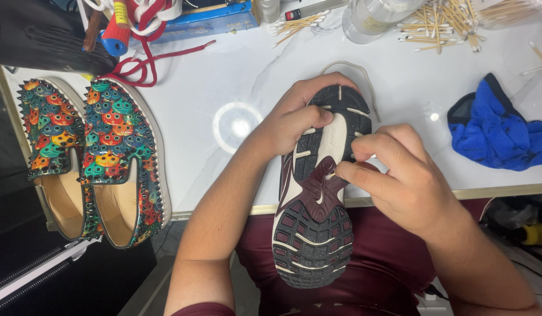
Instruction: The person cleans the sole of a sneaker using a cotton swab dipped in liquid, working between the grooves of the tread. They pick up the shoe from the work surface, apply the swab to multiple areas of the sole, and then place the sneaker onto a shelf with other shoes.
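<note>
I hold a sneaker (315, 228) upside down over my lap, its dark grey, cream and maroon sole facing up. My left hand (294, 120) grips the toe end, with the thumb lying across the sole. My right hand (402, 175) rests against the sole's right edge near the middle, fingers curled and fingertips pressed at the maroon arch piece. A pale lace (364, 76) loops out beyond the toe onto the white table (224, 76).
A pair of multicoloured spiked slip-on shoes (90, 152) lies at the table's left. A crumpled blue cloth (499, 131) sits at the right. Cotton swabs (440, 23), a clear bottle (376, 17), red laces (142, 55) and a blue box (206, 20) line the far edge.
</note>
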